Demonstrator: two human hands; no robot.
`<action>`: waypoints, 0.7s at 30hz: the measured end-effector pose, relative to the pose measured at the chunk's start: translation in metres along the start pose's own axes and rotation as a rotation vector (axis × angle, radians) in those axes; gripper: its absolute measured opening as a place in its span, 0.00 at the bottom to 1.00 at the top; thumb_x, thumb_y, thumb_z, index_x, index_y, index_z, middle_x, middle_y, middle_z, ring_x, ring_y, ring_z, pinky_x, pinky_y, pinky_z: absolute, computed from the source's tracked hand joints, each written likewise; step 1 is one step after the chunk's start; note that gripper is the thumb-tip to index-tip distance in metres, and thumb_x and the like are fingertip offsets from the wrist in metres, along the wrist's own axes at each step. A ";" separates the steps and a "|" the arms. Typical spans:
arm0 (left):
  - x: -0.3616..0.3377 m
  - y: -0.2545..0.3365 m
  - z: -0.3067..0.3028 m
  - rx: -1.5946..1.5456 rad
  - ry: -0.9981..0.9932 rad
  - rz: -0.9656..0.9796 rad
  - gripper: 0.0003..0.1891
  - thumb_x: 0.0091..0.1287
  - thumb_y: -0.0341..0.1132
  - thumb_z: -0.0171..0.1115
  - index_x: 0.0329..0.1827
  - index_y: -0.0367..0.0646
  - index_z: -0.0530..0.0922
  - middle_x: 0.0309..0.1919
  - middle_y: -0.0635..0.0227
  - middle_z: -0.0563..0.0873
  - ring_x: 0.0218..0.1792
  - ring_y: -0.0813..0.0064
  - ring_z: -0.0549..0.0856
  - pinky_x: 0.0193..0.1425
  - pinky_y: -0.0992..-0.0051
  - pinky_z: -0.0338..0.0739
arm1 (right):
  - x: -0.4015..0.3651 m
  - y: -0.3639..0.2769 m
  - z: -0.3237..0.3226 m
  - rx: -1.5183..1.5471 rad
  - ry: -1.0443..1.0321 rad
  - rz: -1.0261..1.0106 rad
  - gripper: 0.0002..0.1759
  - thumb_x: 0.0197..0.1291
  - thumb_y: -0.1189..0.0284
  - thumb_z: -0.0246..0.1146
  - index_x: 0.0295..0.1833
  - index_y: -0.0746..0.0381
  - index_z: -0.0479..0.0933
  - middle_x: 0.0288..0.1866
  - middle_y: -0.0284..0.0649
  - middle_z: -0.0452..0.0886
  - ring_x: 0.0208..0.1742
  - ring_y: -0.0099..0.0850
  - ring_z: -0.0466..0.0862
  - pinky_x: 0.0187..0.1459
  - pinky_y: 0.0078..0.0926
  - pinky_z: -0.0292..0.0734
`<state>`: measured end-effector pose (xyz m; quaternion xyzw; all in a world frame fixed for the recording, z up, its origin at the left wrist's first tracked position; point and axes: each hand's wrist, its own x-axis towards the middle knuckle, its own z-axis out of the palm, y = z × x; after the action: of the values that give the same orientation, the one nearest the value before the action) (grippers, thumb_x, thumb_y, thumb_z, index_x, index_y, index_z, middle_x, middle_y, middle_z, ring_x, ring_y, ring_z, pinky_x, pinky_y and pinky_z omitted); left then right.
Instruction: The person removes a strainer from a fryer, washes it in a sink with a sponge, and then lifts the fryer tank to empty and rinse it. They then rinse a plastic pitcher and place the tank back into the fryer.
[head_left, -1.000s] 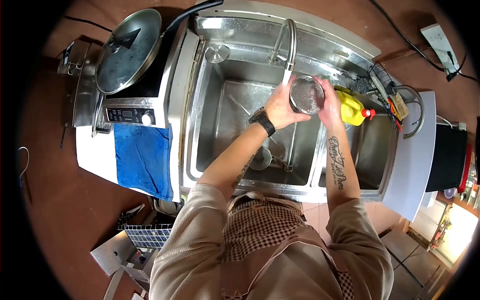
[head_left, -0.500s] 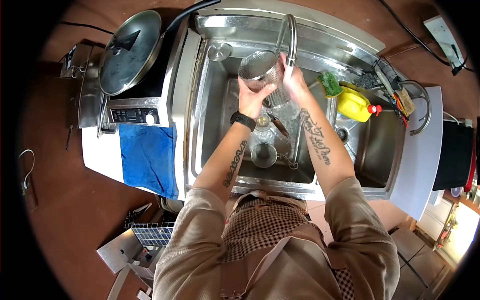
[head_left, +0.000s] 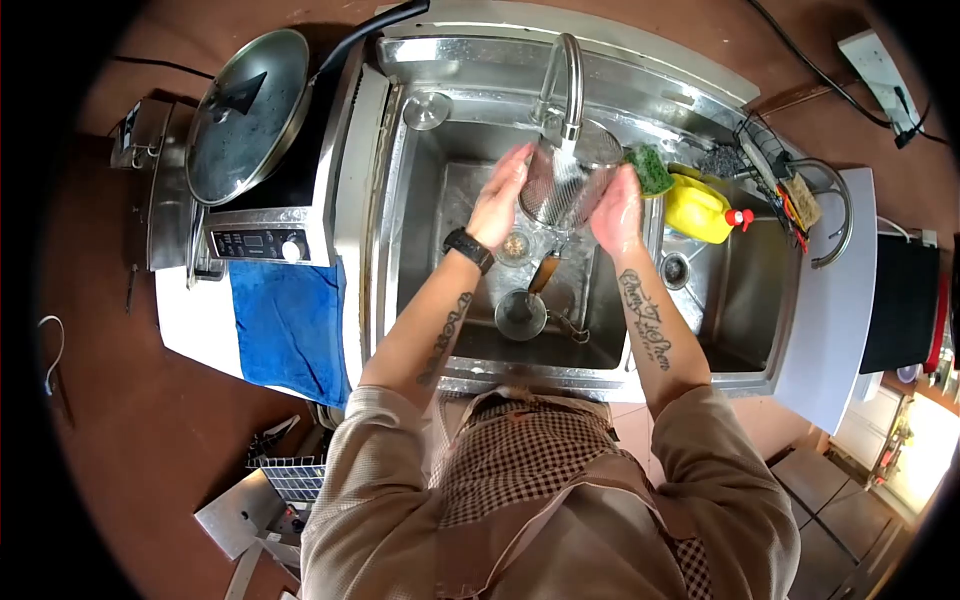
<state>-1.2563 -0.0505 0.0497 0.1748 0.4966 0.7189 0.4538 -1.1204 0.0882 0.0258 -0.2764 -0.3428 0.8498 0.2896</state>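
Observation:
A cylindrical metal mesh strainer [head_left: 565, 190] is held between my two hands under the running tap [head_left: 572, 95]. My left hand [head_left: 500, 198] lies along its left side with the fingers extended. On the opposite side, my right hand [head_left: 617, 210] supports it with the palm and fingers. Water pours into the strainer. A brown handle [head_left: 544, 272] sticks out below it toward me and appears to belong to it. Beneath the handle's end, a small round metal cup [head_left: 521, 315] sits in the sink basin [head_left: 430, 200], near the drain [head_left: 515, 248].
To the right are a green sponge [head_left: 650, 170], a yellow bottle [head_left: 697, 210] with a red cap, and a wire rack [head_left: 775, 165] of brushes. A lidded pan [head_left: 250, 115] stands on the induction cooker [head_left: 265, 240] at left, above a blue cloth [head_left: 287, 325].
The strainer has moved right and turned, and its mouth now sits under the tap stream. My hands have shifted to opposite sides of it. The brown handle has swung left over the cup.

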 end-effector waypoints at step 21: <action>0.018 -0.049 0.025 -0.682 0.388 -0.399 0.17 0.80 0.42 0.43 0.56 0.41 0.76 0.46 0.63 0.85 0.48 0.64 0.84 0.59 0.59 0.78 | 0.015 -0.071 0.002 -0.570 -0.141 0.062 0.25 0.60 0.75 0.64 0.64 0.59 0.77 0.51 0.32 0.83 0.45 0.23 0.80 0.48 0.22 0.75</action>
<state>-1.2247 -0.0169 0.0144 -0.2223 0.3310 0.7596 0.5138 -1.1109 0.1399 0.0757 -0.2973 -0.5781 0.7449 0.1497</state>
